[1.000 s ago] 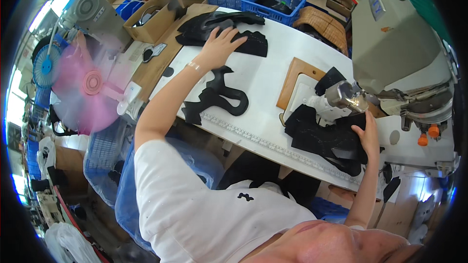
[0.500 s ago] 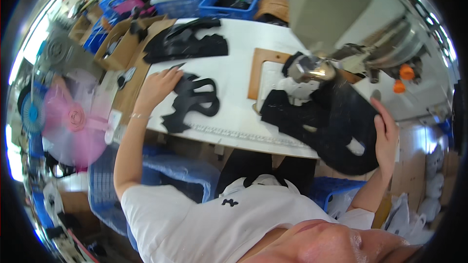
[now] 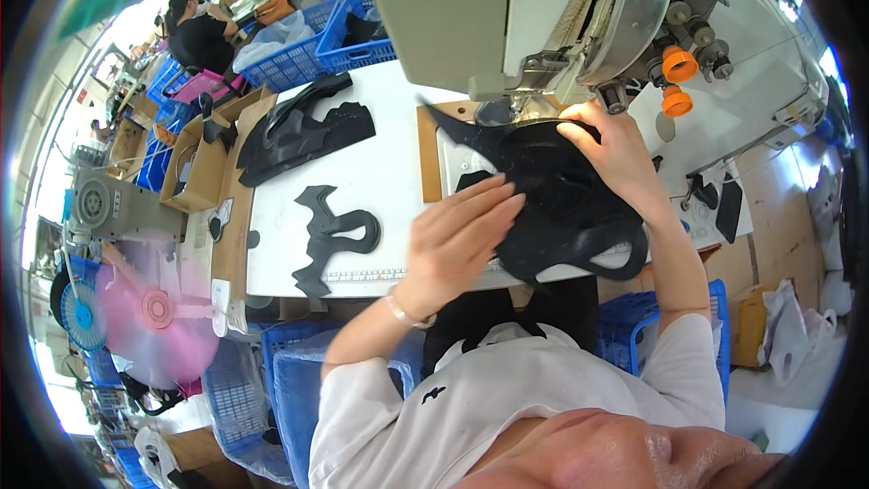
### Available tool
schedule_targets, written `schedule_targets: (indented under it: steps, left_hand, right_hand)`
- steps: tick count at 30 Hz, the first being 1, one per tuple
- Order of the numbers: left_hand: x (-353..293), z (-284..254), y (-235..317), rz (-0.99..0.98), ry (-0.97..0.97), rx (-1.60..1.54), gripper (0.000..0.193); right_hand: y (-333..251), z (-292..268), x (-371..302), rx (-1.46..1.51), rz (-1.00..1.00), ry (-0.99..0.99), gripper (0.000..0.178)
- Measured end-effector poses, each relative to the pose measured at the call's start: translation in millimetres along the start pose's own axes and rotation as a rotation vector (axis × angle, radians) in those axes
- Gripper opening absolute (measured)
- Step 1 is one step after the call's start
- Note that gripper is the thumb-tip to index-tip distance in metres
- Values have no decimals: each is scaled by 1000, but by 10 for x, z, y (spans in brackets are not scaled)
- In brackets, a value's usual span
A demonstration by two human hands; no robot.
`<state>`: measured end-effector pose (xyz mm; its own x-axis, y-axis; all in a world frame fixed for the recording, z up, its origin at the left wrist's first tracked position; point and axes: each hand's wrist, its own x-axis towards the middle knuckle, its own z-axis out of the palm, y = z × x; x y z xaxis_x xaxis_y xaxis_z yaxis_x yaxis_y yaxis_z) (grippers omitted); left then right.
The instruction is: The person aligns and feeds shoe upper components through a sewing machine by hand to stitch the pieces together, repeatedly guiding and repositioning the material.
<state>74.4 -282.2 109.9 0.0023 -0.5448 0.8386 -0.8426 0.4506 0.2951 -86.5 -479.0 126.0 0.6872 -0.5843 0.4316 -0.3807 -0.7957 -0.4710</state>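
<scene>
A large black mask-shaped piece [image 3: 566, 195] with cut-out openings lies under the sewing machine head [image 3: 520, 104]. It spreads over the machine bed and the table's near edge. My left hand [image 3: 463, 234] lies over its left side, fingers stretched out and slightly blurred. Beside the needle area, my right hand [image 3: 615, 149] has its thumb and fingers closed on the far right edge of the piece. Left of my left hand, a smaller black piece [image 3: 330, 240] with a jagged edge and a loop rests on the white table [image 3: 272, 244]. The needle itself is hidden.
Stacked black pieces [image 3: 303, 131] lie at the table's far left. A cardboard box [image 3: 195, 167] and a pink fan [image 3: 158, 308] stand further left. Orange thread-holder cones [image 3: 679, 63] sit on the machine's right. Blue baskets [image 3: 290, 45] stand behind; another person sits beyond them.
My left hand has moved right, off the smaller black piece and onto the large one. My right hand has gone from its right edge up beside the machine head. The large piece has turned.
</scene>
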Motion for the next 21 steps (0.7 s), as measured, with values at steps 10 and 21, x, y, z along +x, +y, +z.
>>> schedule_targets:
  steps: [10, 21]
  left_hand:
    - [-25, 574, -404, 132, 55, 324, 36]
    - [7, 545, -389, 112, 37, 340, 34]
  right_hand:
    - [66, -106, 75, 238, 136, -98, 25]
    - [107, -76, 98, 160, 27, 19, 23]
